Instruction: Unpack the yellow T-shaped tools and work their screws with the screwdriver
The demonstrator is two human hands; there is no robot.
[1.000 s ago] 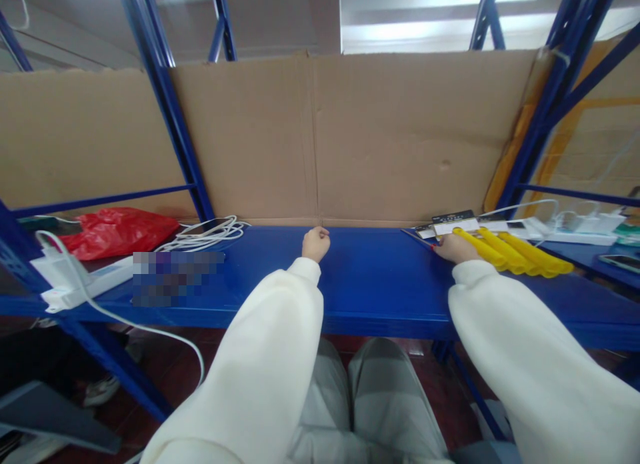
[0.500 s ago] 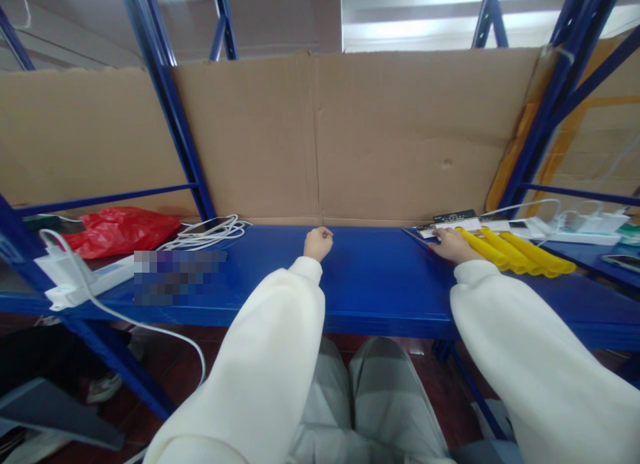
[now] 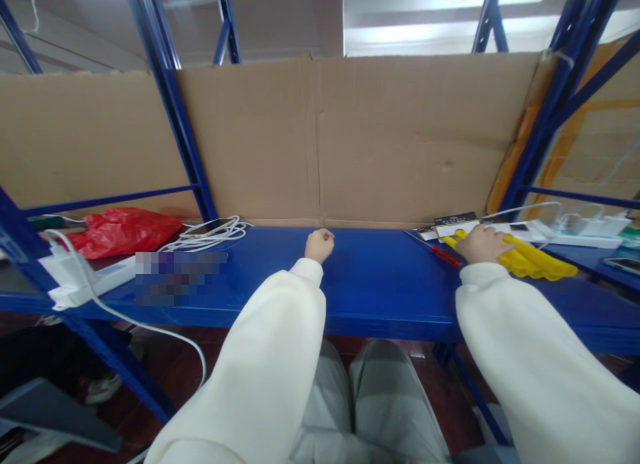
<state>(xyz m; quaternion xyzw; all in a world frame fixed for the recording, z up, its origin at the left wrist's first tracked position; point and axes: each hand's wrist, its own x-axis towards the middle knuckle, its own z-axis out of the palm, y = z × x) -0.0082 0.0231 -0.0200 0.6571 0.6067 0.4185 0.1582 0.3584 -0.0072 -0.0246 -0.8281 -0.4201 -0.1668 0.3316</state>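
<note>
Call the left hand the middle of the dial. The person's bare left hand (image 3: 319, 245) sits over the smooth, glossy blue metal counter (image 3: 385, 277), fingers curled narrow into a loose fist; whatever its palm side hides can't be seen. Out at three o'clock, the bare right hand (image 3: 481, 244) lies across a bright yellow, ridged, soft-looking piece (image 3: 543, 261) on the counter. Look at those rounded, tube-like folds: rumpled beside the fingers, scalloped along the near edge! Its grip? Fingers bent over the top, but whether they close on the yellow piece, I can't tell.

Between the hands, also towards three, there's a slim tool with a glossy red handle and thin dark shaft (image 3: 443, 253), tip pointing to ten, handle end just beside the right hand. Behind that hand, a flat black rectangular card (image 3: 455, 218) lies by flat white pieces. Further right, at three, comes a hard white plastic power strip (image 3: 590, 240) with blocky plugs.

Swing to nine: a loop of smooth white cable (image 3: 207, 236), then a shiny, crinkled red plastic bag (image 3: 127, 234). Just under nine, another white power strip (image 3: 117, 274).

At twelve, a tall, matte, creased brown cardboard panel (image 3: 400, 137) stands between blue metal posts at half past ten and two. Soft cream sleeves (image 3: 280, 331) cover both arms.
</note>
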